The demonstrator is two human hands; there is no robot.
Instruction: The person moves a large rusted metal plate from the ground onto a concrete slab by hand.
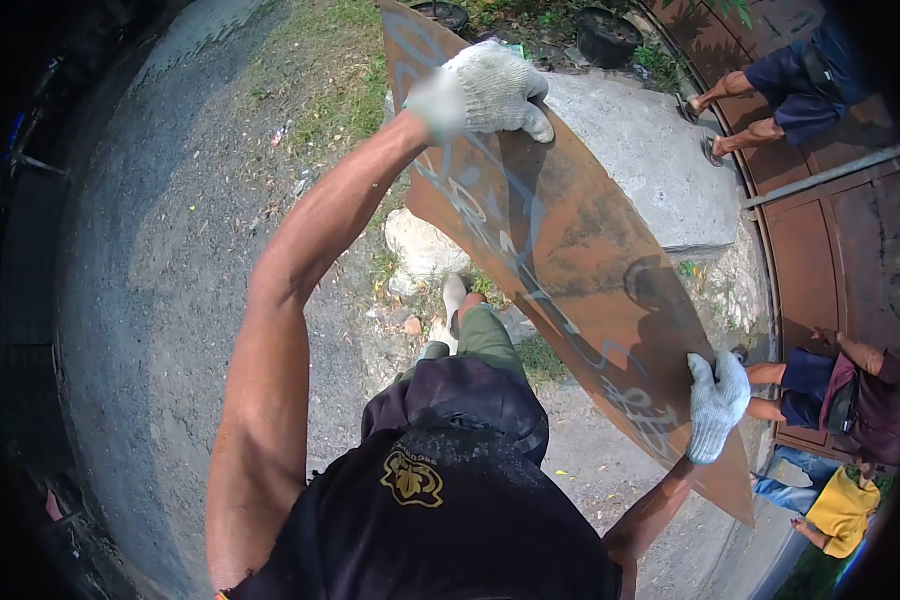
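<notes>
A long, rust-brown metal sheet (590, 230) with grey-blue painted lettering slants across the view in front of my body. My left hand (492, 92), in a pale knitted glove, is closed over the sheet's edge near its far upper end. Lower right, my right hand (718, 405), gloved alike, grips the long outer edge near the other end. Some fingers of both hands are hidden. Shadows fall on the sheet's face, and its lower right corner hangs free.
Beyond the sheet lies a concrete slab (640, 150), with a pale rock (425, 245) by my feet. Black pots (608, 38) stand at the top. Along a brown metal gate (810, 290) on the right are several people, one in a yellow shirt (842, 510). Gravelly pavement (170, 300) spreads leftward.
</notes>
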